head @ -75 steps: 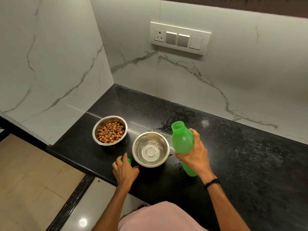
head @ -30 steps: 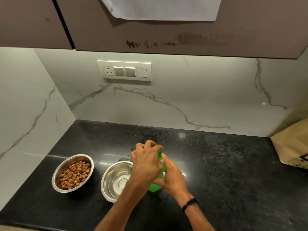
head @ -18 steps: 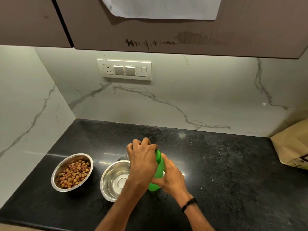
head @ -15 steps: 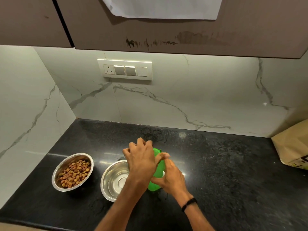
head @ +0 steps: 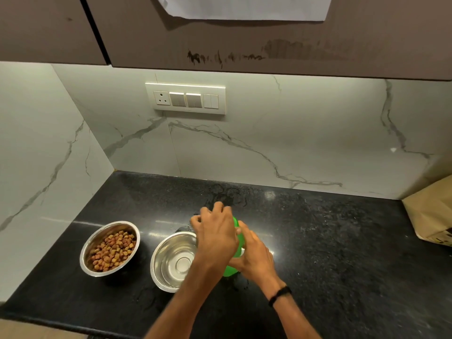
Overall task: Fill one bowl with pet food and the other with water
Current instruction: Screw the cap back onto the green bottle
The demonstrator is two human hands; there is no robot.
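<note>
A black speckled stone countertop (head: 342,253) is seen in a corner walled with white veined marble (head: 269,133), under brown cabinets (head: 244,40) to which a white sheet of paper (head: 244,8) is fixed. A cream switch plate (head: 185,98) is set in the back wall, and a brown paper bag (head: 433,211) stands at the right edge.

Compared with half a second ago, the left hand (head: 215,233) is shifted slightly over the top of the green plastic bottle (head: 231,270); the bowls are unmoved.

The bottle is stood on the counter just right of the round steel water bowl (head: 168,260), whose shiny inside holds little that can be made out. The left fingers are curled closed over the bottle's top, and the right hand (head: 256,258) is clamped around its body. Further left, a second steel bowl (head: 110,248) is filled with brown kibble (head: 111,250).
</note>
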